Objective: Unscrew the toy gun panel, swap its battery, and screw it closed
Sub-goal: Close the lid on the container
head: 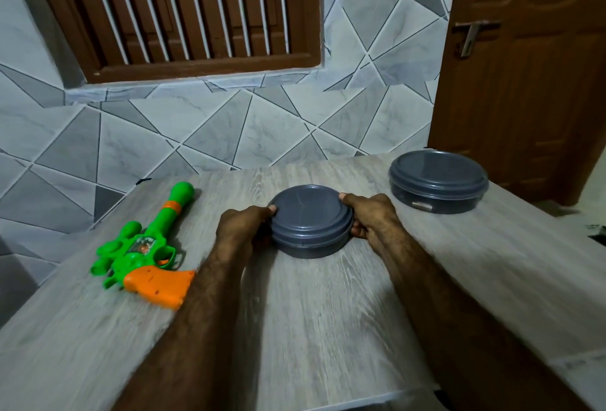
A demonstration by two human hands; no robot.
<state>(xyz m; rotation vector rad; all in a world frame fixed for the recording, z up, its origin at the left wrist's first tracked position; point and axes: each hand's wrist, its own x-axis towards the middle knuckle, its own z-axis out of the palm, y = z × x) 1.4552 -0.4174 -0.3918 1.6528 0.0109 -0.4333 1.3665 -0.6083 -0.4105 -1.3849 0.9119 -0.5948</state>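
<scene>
A green toy gun (pixel 144 243) with an orange grip lies flat on the left part of the grey wood-grain table (pixel 328 319), barrel pointing away from me. In the table's middle stands a small round grey lidded container (pixel 310 219). My left hand (pixel 242 230) grips its left side, thumb on the lid's rim. My right hand (pixel 372 214) grips its right side the same way. The lid sits on the container. No screwdriver or battery is visible.
A second, larger round grey lidded container (pixel 437 181) stands at the table's far right corner. A tiled wall with a brown louvred window rises behind the table. A brown door (pixel 531 83) is at the right.
</scene>
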